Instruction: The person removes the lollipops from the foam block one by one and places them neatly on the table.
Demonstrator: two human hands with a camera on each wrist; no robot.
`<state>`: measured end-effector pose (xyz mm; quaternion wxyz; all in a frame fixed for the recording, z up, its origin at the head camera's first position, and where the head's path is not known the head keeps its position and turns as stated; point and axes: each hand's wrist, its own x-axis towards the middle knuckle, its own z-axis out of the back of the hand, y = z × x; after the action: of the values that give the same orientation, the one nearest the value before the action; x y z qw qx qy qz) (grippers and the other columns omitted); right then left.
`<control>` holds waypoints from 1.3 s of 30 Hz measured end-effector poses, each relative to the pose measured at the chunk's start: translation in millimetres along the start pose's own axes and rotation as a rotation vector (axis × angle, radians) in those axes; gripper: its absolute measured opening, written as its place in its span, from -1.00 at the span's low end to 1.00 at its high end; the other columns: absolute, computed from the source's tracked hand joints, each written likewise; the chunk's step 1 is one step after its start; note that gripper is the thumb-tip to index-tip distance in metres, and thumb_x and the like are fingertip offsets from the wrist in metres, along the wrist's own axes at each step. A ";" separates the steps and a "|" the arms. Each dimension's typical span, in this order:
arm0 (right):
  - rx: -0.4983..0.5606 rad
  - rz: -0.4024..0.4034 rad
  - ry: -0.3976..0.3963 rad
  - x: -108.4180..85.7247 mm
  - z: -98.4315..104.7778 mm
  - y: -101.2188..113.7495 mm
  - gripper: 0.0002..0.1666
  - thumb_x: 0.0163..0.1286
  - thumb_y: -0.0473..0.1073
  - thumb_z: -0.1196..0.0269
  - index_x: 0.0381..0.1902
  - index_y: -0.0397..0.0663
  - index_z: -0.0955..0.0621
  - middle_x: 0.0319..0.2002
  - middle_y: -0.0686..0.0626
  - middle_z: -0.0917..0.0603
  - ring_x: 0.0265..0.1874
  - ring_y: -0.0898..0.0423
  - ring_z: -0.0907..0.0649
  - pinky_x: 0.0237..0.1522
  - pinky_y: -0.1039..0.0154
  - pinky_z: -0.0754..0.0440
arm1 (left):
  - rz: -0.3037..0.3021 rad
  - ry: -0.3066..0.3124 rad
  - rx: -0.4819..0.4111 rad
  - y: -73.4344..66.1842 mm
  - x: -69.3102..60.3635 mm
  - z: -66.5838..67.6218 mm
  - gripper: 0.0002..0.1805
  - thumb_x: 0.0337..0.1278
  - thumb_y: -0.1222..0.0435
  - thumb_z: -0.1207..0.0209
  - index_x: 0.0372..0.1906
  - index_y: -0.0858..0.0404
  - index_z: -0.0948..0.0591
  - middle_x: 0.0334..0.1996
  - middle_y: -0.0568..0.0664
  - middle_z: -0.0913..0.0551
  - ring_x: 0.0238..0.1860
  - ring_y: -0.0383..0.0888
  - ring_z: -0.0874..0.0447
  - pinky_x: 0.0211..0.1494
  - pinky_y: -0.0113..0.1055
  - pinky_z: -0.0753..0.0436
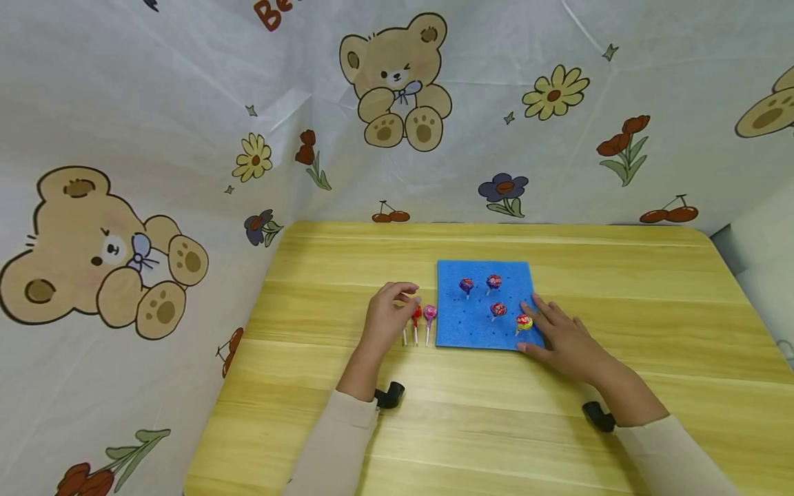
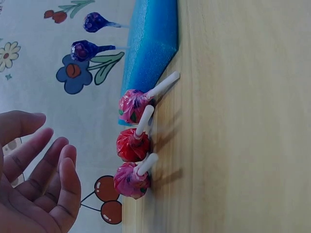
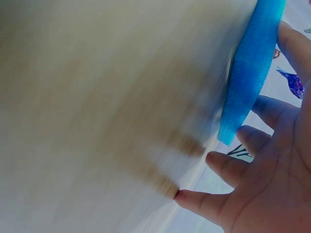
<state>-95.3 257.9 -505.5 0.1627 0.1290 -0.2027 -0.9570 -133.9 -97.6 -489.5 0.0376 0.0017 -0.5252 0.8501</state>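
A blue foam block [image 1: 459, 331] lies on the table with several wrapped lollipops standing in it by their sticks, among them a purple lollipop [image 1: 466, 284] and a yellow lollipop [image 1: 524, 322]. Left of the block lie three more: a pink lollipop [image 2: 133, 106], a red lollipop [image 2: 132, 145] and another pink lollipop [image 2: 131, 180], its head behind the hand in the head view. Above these my left hand [image 1: 387, 318] hovers, fingers loosely bent and holding nothing. My right hand [image 1: 567, 344] spreads its fingers against the block's right edge, some fingertips touching the table.
The wooden table [image 1: 484, 427] ends at a white cloth [image 1: 397, 172] printed with bears and flowers, behind and along the left. A small black wrist camera [image 1: 389, 395] sits on the left wrist, another black camera [image 1: 598, 417] on the right.
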 end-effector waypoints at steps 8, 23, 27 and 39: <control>-0.046 0.009 0.004 -0.4 -1.2 -1.8 0.04 0.40 0.42 -0.15 0.63 0.07 -0.11 0.64 -0.20 0.01 0.53 -0.47 -0.10 0.32 -0.64 0.01 | -0.053 0.053 -0.007 -5.2 -0.6 -10.2 -0.61 0.31 0.28 -0.28 0.21 0.21 -0.63 0.03 -0.03 -0.65 -0.02 -0.11 -0.65 0.01 -0.24 -0.72; -0.072 0.024 0.003 -1.0 2.6 -0.6 0.01 0.40 0.41 -0.15 0.62 0.11 -0.14 0.63 -0.21 -0.04 0.52 -0.46 -0.12 0.31 -0.66 -0.01 | -0.099 0.107 -0.042 -14.0 0.3 -33.1 -0.50 0.37 0.20 -0.26 0.37 -0.02 -0.52 0.22 0.07 -0.60 0.16 0.00 -0.64 0.04 -0.33 -0.72; -0.061 0.017 0.008 -1.2 2.3 -1.3 0.02 0.40 0.42 -0.15 0.62 0.13 -0.13 0.63 -0.21 -0.03 0.53 -0.45 -0.12 0.32 -0.66 0.00 | -0.088 0.132 -0.027 -14.7 -0.7 -39.4 -0.47 0.37 0.18 -0.25 0.40 0.03 -0.50 0.25 0.02 -0.58 0.11 0.02 -0.66 0.01 -0.34 -0.72; -0.031 0.023 0.016 -0.5 3.1 -2.6 0.02 0.40 0.38 -0.18 0.62 0.09 -0.13 0.63 -0.24 -0.02 0.52 -0.47 -0.11 0.29 -0.69 0.02 | -0.112 0.103 -0.020 -15.6 7.1 -57.2 -0.49 0.35 0.18 -0.27 0.37 0.03 -0.53 0.21 0.03 -0.61 0.12 -0.06 -0.67 -0.03 -0.36 -0.72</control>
<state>-96.5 261.3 -503.7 0.1775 0.1316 -0.1880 -0.9570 -137.9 -39.2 -500.9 0.1122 -0.0128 -0.5302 0.8403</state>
